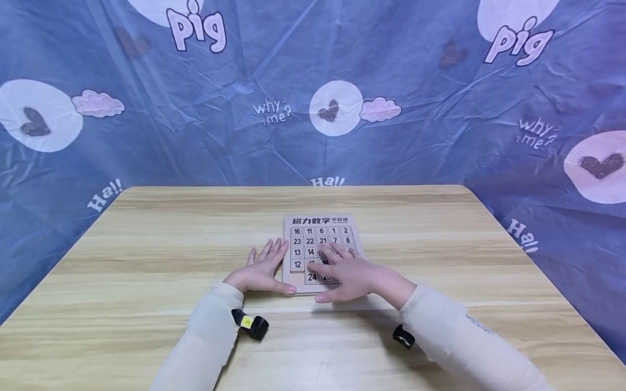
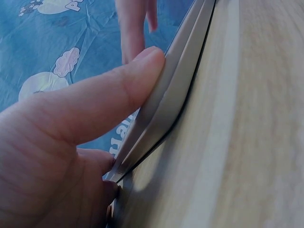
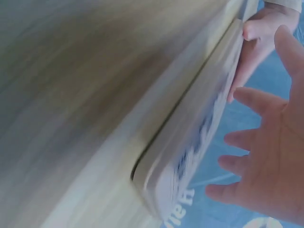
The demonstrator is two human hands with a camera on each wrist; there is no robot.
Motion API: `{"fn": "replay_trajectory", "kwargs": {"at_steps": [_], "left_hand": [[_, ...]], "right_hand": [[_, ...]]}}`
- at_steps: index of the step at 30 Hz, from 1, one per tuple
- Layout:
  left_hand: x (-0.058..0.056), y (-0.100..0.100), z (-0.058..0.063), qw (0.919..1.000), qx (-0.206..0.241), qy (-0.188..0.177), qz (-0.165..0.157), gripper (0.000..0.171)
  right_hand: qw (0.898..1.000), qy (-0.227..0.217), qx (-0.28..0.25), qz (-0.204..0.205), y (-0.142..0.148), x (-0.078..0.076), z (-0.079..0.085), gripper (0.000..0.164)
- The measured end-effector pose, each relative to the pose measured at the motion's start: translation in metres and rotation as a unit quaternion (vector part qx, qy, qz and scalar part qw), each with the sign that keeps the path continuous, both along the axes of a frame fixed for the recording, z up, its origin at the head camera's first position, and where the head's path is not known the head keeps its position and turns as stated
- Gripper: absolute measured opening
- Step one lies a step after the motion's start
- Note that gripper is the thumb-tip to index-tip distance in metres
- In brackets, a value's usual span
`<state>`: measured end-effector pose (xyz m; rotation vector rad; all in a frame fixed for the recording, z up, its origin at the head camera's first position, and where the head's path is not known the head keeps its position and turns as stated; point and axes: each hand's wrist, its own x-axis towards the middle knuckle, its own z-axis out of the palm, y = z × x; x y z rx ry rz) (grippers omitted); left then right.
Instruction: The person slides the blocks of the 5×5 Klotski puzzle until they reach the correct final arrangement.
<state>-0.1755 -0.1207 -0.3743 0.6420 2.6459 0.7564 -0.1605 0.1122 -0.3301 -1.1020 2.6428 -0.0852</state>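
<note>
On the table lies a pale sliding number puzzle (image 1: 356,224) with several black-numbered tiles. At the near-left of its grid, beside tile 24 (image 1: 312,277), a vacant space shows. My left hand (image 1: 261,272) spreads along the puzzle's left side. In the left wrist view its extended thumb (image 2: 137,78) rests on the near rim, and other fingertips touch the side edge. Over the right part of the tiles, my right hand (image 1: 351,276) is spread and covers several of them. The right wrist view shows its fingers (image 3: 240,139) straight and apart from the board, holding nothing.
The wooden table (image 1: 186,228) extends around the puzzle on every side. Behind it and at both sides hangs a blue printed cloth (image 1: 220,146). Each forearm wears a pale sleeve (image 1: 205,331), with a small black device (image 1: 259,328) at the left wrist.
</note>
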Motion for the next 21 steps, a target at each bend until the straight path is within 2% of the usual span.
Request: {"fn": "replay_trajectory", "kwargs": {"at_steps": [5, 12, 16, 21], "left_hand": [[0.001, 0.000, 0.001, 1.0000, -0.003, 0.002, 0.002, 0.112], [0.001, -0.001, 0.002, 1.0000, 0.000, -0.002, 0.005, 0.112], [0.000, -0.001, 0.001, 1.0000, 0.001, -0.002, 0.004, 0.112], [0.000, 0.000, 0.000, 1.0000, 0.004, -0.002, 0.001, 0.111]], "right_hand": [[1.000, -0.010, -0.020, -0.002, 0.030, 0.008, 0.006, 0.072], [0.999, -0.011, -0.033, -0.031, 0.067, 0.020, 0.003, 0.071], [0.998, -0.019, -0.042, -0.042, 0.074, 0.024, 0.000, 0.072], [0.998, -0.016, -0.056, -0.033, 0.072, 0.025, -0.002, 0.073]]}}
